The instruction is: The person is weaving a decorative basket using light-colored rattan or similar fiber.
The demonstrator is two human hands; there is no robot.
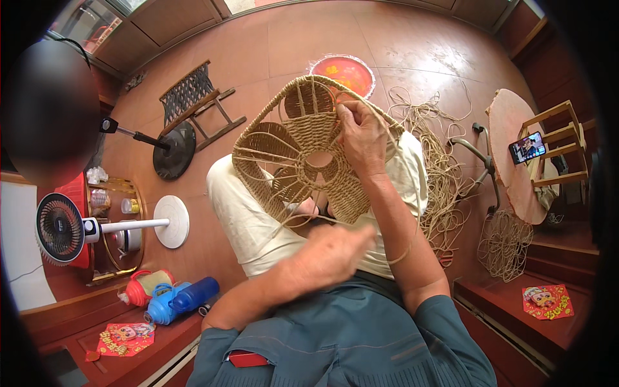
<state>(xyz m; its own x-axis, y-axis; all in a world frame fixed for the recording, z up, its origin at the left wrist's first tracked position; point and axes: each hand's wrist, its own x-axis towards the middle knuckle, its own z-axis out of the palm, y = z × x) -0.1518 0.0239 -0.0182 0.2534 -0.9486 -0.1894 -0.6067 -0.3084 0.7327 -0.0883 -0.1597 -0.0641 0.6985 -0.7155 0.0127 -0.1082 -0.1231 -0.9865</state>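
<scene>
A woven basket (317, 129) of tan twisted cord rests on my lap, with a round hole at its centre and petal-shaped sections around it. Some sections are closely woven; others show only spread strands. My right hand (364, 138) is closed at the basket's upper right, thumb and fingers pinching a cord beside a petal. From there a loose strand hangs down past my right forearm. My left hand (335, 251) is smeared by motion below the basket's near edge. Its fingers are blurred, so its grip cannot be made out.
Loose cord (445, 168) lies heaped on the floor at right, with a coil (505, 245) nearer. Beyond the basket is a red basin (345, 72). A folding stool (193, 103), a white fan (61, 227) and bottles (193, 293) stand or lie left. A phone (529, 148) leans right.
</scene>
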